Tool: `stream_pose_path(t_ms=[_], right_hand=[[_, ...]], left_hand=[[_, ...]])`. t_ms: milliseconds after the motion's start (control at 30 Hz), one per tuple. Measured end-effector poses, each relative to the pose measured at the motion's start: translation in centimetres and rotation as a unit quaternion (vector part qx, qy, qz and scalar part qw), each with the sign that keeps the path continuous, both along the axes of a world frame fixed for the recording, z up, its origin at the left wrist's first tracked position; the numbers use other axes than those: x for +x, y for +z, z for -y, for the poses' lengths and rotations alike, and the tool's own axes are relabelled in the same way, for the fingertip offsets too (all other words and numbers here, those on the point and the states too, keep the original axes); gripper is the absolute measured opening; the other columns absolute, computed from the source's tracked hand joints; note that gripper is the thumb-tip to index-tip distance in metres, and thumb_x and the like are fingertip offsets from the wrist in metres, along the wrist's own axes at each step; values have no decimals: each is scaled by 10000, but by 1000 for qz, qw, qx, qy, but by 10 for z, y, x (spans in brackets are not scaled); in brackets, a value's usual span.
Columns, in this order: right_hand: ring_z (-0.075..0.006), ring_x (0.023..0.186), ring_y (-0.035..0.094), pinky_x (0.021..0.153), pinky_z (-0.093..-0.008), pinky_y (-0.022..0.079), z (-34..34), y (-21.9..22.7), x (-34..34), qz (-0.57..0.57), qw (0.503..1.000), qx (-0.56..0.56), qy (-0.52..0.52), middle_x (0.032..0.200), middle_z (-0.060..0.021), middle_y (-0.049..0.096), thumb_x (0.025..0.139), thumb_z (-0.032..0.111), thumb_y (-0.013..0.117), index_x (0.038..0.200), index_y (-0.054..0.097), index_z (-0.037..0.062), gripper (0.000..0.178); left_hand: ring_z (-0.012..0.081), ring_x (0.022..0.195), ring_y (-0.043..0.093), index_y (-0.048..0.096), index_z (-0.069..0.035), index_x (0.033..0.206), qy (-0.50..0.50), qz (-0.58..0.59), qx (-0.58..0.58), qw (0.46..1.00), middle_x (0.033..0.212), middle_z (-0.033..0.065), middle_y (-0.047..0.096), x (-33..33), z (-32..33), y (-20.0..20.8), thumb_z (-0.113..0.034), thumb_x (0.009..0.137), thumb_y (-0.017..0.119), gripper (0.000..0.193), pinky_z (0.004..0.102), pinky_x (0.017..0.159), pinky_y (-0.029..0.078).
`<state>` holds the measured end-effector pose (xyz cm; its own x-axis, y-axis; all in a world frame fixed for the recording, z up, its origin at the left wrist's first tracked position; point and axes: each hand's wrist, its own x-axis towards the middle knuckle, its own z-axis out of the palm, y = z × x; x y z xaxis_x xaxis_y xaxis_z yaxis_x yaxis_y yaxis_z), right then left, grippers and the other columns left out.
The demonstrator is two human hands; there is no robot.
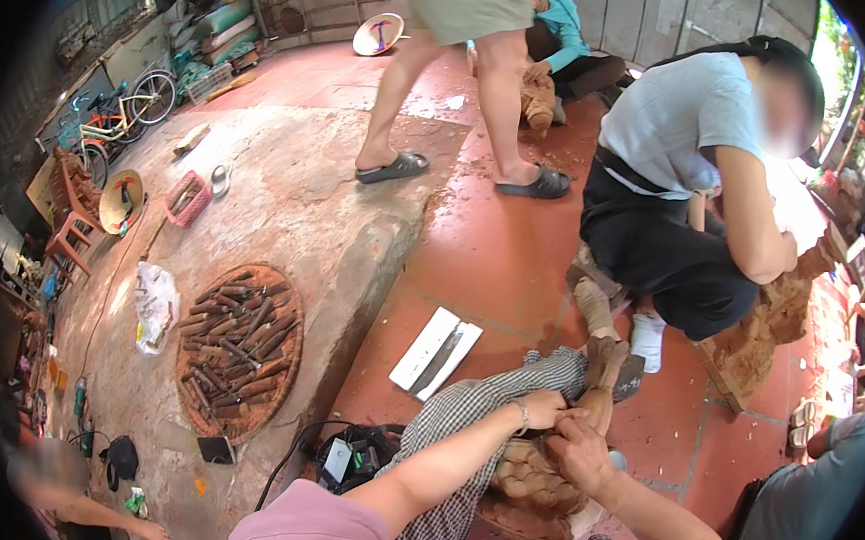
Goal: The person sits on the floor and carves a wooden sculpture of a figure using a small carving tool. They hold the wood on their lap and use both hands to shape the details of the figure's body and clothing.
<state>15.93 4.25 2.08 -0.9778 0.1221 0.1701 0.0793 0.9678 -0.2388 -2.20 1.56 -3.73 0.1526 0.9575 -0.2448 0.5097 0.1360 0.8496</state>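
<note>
Okay, head view, the only one. Both bare hands are on a brown carved wooden piece with rounded, scale-like bumps (530, 483), low in the picture right of centre, in front of the person in the pink short-sleeved top (309, 527). Left hand (543, 409) comes in from the left, thin bracelet (523, 418) on the wrist; right hand (580, 453) comes in from the right. Both have fingers curled, neither spread flat, and they meet or nearly meet over the wood; can't tell what, if anything, is pinched between the fingertips.

Key relation: carving lies directly under and between the hands, long axis running from the bumpy mass nearest the body up and slightly right to a narrower end pointing away. Left hand sits a bit farther out, toward the narrow end; right hand is closer to the body, along the right side of the bumpy part. Neither is clearly the nearer one, both right at it.

Around: black-and-white checked cloth (462, 423) just left of the carving; white flat rectangular piece with a dark grey strip (425, 344) beyond it on red floor tiles (493, 264). Farther left, round woven tray (294, 371) heaped with wooden-handled tools (242, 342). Co-worker in light-blue shirt (668, 126) squats ahead, right.
</note>
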Motion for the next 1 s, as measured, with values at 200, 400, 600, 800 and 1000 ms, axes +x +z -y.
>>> stream_pose_path(t_ms=[200, 400, 600, 800, 1000], right_hand=[[-267, 941, 577, 795, -372, 508, 2, 26, 27, 27, 999, -30, 0, 898, -76, 560, 631, 155, 745, 948, 728, 103, 321], [-251, 906, 564, 799, -377, 474, 13, 16, 10, 24, 999, 28, -30, 905, -51, 541, 688, 127, 671, 907, 710, 120, 222], [-237, 902, 565, 830, -393, 451, 10, 22, 24, -40, 996, 58, -48, 877, -41, 542, 711, 141, 658, 912, 731, 152, 215], [-228, 919, 567, 824, -400, 447, 8, 16, 20, -15, 997, 41, -61, 872, -33, 547, 732, 168, 646, 950, 736, 152, 236], [-248, 852, 567, 796, -406, 438, 15, 7, 8, -45, 995, 65, -60, 836, -44, 535, 706, 156, 675, 952, 724, 127, 253]], left_hand=[[425, 892, 674, 733, 29, 863, 115, -29, 13, 993, 895, 283, 691, 16, 0, -14, -716, 925, 403, 817, 472, 834, 516], [386, 794, 655, 698, 54, 857, 92, -6, -15, 996, 780, 238, 664, 13, -9, -25, -676, 951, 414, 790, 464, 737, 503], [319, 757, 663, 685, 54, 812, 123, 36, -47, 991, 745, 194, 670, 18, -7, 0, -699, 925, 454, 796, 399, 723, 513], [281, 683, 657, 691, 29, 778, 125, 39, -30, 991, 673, 158, 654, 14, -8, -11, -683, 933, 463, 763, 386, 682, 498], [317, 737, 667, 703, 42, 823, 140, 65, -41, 987, 753, 241, 666, 15, -9, -15, -665, 932, 479, 750, 419, 720, 507]])
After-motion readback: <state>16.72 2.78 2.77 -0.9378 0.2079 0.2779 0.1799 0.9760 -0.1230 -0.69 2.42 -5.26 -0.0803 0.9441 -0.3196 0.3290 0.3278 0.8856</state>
